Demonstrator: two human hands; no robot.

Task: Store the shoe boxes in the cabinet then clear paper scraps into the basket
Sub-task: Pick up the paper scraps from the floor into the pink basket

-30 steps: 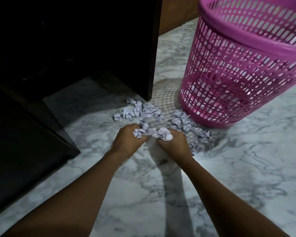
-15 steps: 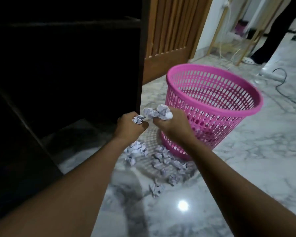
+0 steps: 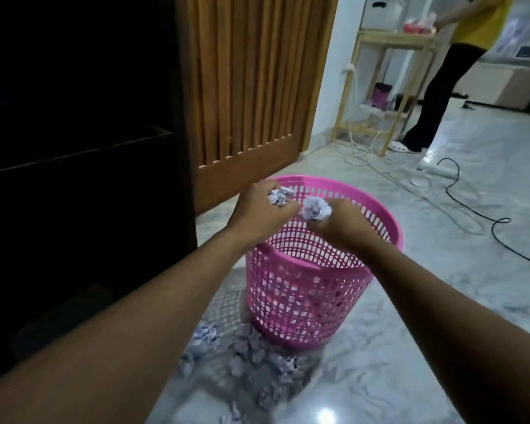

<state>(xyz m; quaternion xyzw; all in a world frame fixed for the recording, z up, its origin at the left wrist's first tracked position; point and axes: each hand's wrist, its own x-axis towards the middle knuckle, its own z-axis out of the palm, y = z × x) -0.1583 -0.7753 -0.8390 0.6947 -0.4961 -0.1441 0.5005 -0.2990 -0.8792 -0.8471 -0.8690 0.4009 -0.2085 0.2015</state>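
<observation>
A pink perforated basket point(image 3: 306, 304) stands on the marble floor. Both my hands hover over its open top. My left hand point(image 3: 259, 214) grips a few crumpled paper scraps point(image 3: 278, 195). My right hand point(image 3: 338, 224) grips a crumpled wad of scraps point(image 3: 316, 208). Several more crumpled scraps point(image 3: 245, 359) lie on the floor in front of the basket. The dark cabinet point(image 3: 80, 142) fills the left side; its inside is too dark to see any shoe boxes.
A slatted wooden door point(image 3: 251, 87) stands behind the basket. A person point(image 3: 441, 78) stands at a wooden rack point(image 3: 389, 87) at the back right. Black and white cables point(image 3: 459, 203) trail across the floor to the right.
Both hands lifted the scraps from the floor pile up and forward until they hang over the basket's opening. My view rose with them.
</observation>
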